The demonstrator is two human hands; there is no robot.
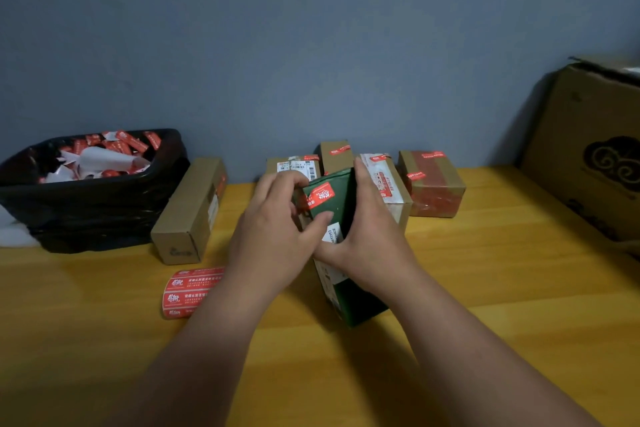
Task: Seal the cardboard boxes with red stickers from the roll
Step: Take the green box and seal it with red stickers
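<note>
A dark green box (pixel 332 204) stands tilted on end at the table's middle, with a red sticker (pixel 320 196) across its top left edge. My left hand (pixel 273 232) curls round the box's left side, thumb pressing on its front face below the sticker. My right hand (pixel 370 232) grips the box's right side, fingers along its far edge. The roll of red stickers (pixel 188 291) lies on the table to the left, partly hidden by my left forearm.
A black-lined bin (pixel 86 198) full of red and white backing scraps sits at the far left. A long brown box (pixel 188 215) lies beside it. Several stickered boxes (pixel 433 180) stand at the back. A large open carton (pixel 595 149) fills the right edge.
</note>
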